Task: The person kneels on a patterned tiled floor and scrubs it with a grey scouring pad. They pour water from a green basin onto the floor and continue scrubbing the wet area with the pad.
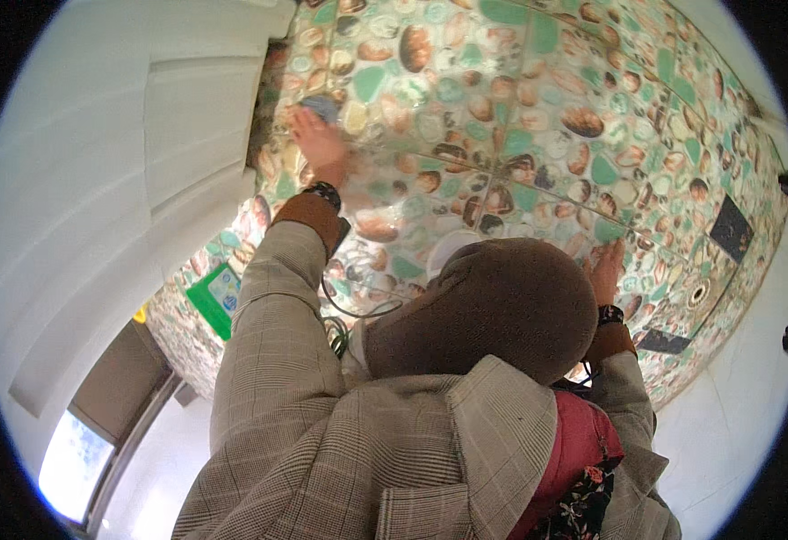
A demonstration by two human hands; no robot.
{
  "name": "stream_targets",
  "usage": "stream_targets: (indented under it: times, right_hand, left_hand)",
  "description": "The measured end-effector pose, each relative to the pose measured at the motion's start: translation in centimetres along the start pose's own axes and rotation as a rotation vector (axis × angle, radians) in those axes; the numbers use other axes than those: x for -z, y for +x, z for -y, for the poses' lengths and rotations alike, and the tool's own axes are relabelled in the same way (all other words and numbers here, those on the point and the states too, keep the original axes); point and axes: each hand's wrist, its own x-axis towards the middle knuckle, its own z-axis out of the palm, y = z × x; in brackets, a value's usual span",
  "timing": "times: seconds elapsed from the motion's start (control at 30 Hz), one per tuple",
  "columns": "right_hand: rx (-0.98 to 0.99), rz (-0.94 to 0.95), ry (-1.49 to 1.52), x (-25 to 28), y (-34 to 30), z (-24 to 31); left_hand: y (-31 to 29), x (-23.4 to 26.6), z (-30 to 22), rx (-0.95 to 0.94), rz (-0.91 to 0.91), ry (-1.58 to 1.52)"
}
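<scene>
My left hand (pixel 320 144) reaches forward to the far left of the pebble-patterned floor (pixel 547 135), close to the base of a white panelled surface. Under its fingers is a small grey-blue cloth (pixel 322 107), pressed against the floor; motion smears the hand a little. The floor around it has a wet-looking shine. My right hand (pixel 604 268) rests on the floor to the right of my bent knee (pixel 502 306), its fingers stretched out. That knee, in brown cloth, hides part of the floor between my arms.
The white panelled surface (pixel 200 135) rises along the left. A green package (pixel 216 300) lies beside my left forearm. On the right are a round floor drain (pixel 698 292), a dark square (pixel 731 229) and a second dark patch (pixel 664 341), near a white wall (pixel 736 396).
</scene>
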Motion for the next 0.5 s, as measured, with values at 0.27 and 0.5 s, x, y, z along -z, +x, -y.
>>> stream_targets:
  times: [0.27, 0.5]
  right_hand:
    - [-0.042, -0.049, -0.002, 0.1, 0.1, 0.9]
    - [-0.078, 0.006, -0.058, 2.0, -0.1, 2.0]
  left_hand:
    - [1.4, 2.1, -11.4, -0.195, 0.02, -0.289]
    - [-3.6, 4.9, -21.4, -0.841, 0.152, -0.309]
